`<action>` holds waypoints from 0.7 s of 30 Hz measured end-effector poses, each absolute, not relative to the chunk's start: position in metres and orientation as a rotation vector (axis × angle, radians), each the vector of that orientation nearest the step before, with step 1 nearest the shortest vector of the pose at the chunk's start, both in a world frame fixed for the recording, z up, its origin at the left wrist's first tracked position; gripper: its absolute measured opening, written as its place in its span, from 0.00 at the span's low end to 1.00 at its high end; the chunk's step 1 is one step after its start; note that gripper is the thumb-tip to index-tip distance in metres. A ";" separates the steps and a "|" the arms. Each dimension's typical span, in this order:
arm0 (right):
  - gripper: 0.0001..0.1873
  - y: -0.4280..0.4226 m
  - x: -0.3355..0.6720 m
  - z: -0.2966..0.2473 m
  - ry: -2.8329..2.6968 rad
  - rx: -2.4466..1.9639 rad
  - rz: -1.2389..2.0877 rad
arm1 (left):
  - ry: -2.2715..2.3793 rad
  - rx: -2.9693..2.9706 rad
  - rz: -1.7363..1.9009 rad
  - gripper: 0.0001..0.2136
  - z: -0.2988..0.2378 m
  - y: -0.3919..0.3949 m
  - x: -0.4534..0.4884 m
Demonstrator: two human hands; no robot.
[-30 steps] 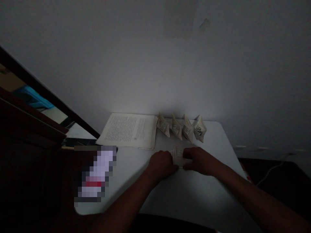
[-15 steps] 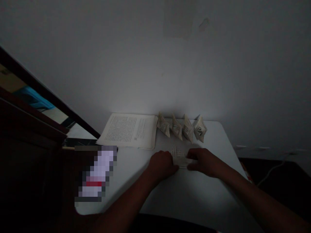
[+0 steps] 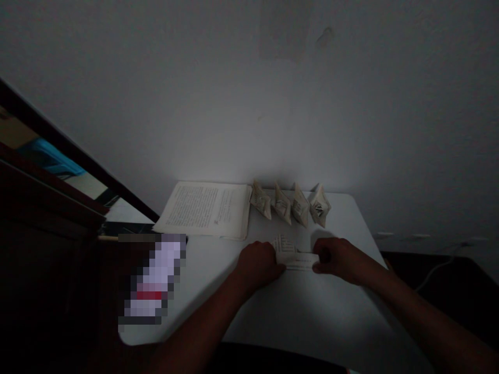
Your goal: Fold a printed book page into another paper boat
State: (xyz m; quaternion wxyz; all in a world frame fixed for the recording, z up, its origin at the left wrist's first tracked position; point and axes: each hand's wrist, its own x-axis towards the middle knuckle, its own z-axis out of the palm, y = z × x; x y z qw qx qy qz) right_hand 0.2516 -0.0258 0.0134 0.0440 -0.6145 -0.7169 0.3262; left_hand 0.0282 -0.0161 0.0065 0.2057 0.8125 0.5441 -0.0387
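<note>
A partly folded sheet of printed paper (image 3: pixel 293 256) lies on the white table between my hands, with a slanted upper edge and a band along its lower edge. My left hand (image 3: pixel 260 262) is closed at the paper's left side, thumb along the bottom. At the right end of the band, my right hand (image 3: pixel 336 258) pinches the paper between thumb and fingers. Just beyond stand several folded paper boats in a row, among them a left one (image 3: pixel 261 200) and a right one (image 3: pixel 320 206).
A stack of printed pages (image 3: pixel 202 208) lies at the back left of the white table (image 3: pixel 195 311). A blurred-out phone-like object (image 3: pixel 156 275) rests at the left edge. The wall (image 3: pixel 195 104) rises behind. A cable (image 3: pixel 436 270) runs at the far right.
My right hand has moved a little to the right along the paper, and more of the lower band now shows. The left hand has stayed nearly in place.
</note>
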 end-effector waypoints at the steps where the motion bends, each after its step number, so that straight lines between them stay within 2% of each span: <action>1: 0.09 -0.026 0.254 0.014 -2.184 -1.883 1.003 | 1.516 2.261 -0.106 0.15 0.006 -0.016 0.028; 14: 0.08 -0.032 0.274 0.013 -2.175 -1.734 1.092 | 1.513 2.283 -0.085 0.15 0.005 -0.017 0.028; 21: 0.16 -0.039 0.234 0.016 -2.214 -1.724 0.641 | 1.517 2.292 -0.109 0.14 0.007 -0.021 0.028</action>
